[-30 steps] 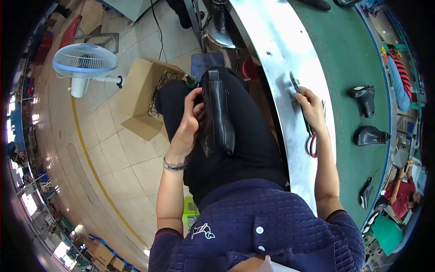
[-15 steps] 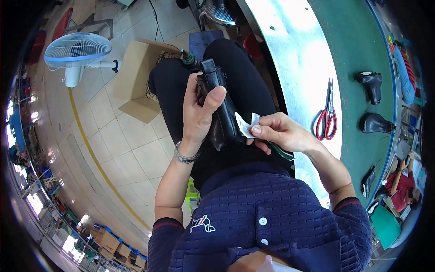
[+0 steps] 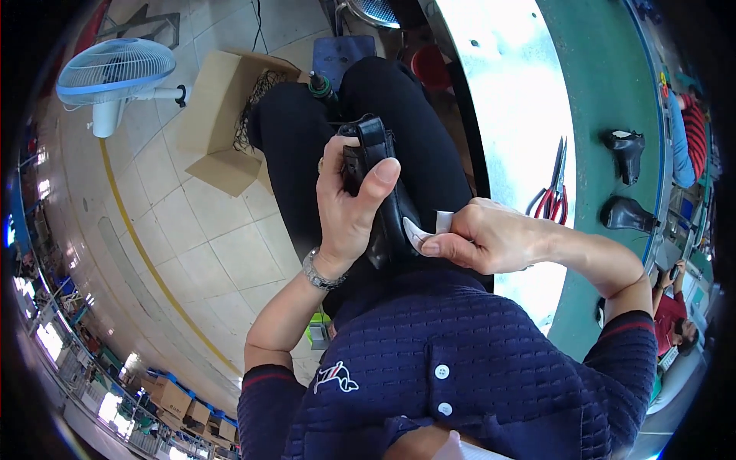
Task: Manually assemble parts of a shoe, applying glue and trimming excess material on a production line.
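Note:
Above my lap, a black leather boot or boot upper [image 3: 395,222] is in the grip of my left hand [image 3: 345,211], with the fingers round its far end and the thumb over the top. My right hand [image 3: 494,236] is closed, thumb against fingers, on a bent white strip [image 3: 415,232]. The strip's curved end lies against the boot's right side, and its other end sticks up by my knuckles. What the strip is made of, I cannot tell.
Red-handled scissors [image 3: 553,201] lie on the shiny table [image 3: 514,92] at my right. Beyond, black boots [image 3: 627,156] rest on a green surface [image 3: 590,77]. A green-and-black tool [image 3: 322,86] stands between my knees. Left are a cardboard box [image 3: 211,130] and a fan [image 3: 115,77]. Another person [image 3: 675,314] sits far right.
My right hand has turned, its fingers curled in tighter, and its elbow has swung outward. The boot and my left hand have shifted slightly right and toward me. The strip still touches the boot.

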Available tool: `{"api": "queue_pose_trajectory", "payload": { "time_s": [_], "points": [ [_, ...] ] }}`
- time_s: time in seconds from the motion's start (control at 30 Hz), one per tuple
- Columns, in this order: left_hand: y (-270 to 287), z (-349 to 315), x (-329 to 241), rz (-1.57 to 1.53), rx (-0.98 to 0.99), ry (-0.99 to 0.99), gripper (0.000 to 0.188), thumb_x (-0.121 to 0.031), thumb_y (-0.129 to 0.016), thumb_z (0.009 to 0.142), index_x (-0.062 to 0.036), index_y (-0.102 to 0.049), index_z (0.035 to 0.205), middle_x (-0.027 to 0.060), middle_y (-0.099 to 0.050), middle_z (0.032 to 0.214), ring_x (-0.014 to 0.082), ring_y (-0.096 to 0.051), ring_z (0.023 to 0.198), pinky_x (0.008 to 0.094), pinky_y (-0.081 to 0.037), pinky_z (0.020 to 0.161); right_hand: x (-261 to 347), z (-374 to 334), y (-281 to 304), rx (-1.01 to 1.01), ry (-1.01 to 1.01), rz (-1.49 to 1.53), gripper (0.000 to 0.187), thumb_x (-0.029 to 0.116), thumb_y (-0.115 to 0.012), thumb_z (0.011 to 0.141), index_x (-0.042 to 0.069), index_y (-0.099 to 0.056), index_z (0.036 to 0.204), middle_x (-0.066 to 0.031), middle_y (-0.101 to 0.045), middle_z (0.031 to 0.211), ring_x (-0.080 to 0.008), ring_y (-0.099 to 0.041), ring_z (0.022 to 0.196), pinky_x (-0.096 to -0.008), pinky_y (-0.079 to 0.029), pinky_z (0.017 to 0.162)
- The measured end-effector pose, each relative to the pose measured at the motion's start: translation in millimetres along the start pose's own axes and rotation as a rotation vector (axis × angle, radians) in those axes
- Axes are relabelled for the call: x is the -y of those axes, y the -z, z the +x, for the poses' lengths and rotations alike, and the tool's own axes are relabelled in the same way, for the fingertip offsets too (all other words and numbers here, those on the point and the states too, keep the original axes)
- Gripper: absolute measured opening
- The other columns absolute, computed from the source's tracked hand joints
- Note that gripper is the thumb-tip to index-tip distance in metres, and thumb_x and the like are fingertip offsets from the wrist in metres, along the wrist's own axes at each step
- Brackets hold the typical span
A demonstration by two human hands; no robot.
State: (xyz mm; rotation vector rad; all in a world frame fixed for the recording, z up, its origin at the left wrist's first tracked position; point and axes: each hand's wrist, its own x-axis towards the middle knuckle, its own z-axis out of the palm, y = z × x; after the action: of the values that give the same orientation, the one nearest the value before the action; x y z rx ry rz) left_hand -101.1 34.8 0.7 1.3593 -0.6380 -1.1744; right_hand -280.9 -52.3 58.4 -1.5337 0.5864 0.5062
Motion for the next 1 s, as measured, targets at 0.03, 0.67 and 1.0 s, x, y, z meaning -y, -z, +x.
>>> {"api": "queue_pose_trajectory", "payload": {
  "time_s": [0.03,0.67,1.0],
  "points": [
    [1.2,0.0,0.4,0.016,-0.028,-0.010,0.039,-0.034,-0.075,0.083,-0.0075,-0.053,0.101,-0.0033,-0.055,0.082,0.0046,-0.050,0.072,0.0202,-0.042,0.067,4.0,1.5,1.6,-0.007,0.009,-0.057,0.065,0.047,-0.047,0.098,-0.002,-0.058,0.057,-0.0141,-0.051,0.047,-0.0270,-0.054,0.041,-0.0373,-0.042,0.043],
    [-3.1,29.7,2.0,0.024,0.011,0.211,0.055,-0.046,-0.053,0.093,-0.0045,-0.048,0.128,0.0097,-0.051,0.127,0.0228,-0.051,0.114,0.0385,-0.042,0.098,-21.9,-2.8,-45.8,-0.604,0.108,0.128,0.065,0.061,-0.045,0.092,0.001,-0.068,0.077,-0.0222,-0.065,0.070,-0.0421,-0.064,0.070,-0.0485,-0.053,0.064],
    [-56.9,20.0,-3.4,0.241,0.336,0.375,0.070,-0.049,-0.055,0.092,0.0018,-0.038,0.137,0.0186,-0.047,0.132,0.0314,-0.051,0.115,0.0426,-0.043,0.099,-88.5,-55.2,-109.8,-1.000,0.045,0.432,0.065,0.059,-0.048,0.091,0.000,-0.068,0.073,-0.0169,-0.065,0.067,-0.0370,-0.066,0.071,-0.0455,-0.051,0.065]
  ]
}}
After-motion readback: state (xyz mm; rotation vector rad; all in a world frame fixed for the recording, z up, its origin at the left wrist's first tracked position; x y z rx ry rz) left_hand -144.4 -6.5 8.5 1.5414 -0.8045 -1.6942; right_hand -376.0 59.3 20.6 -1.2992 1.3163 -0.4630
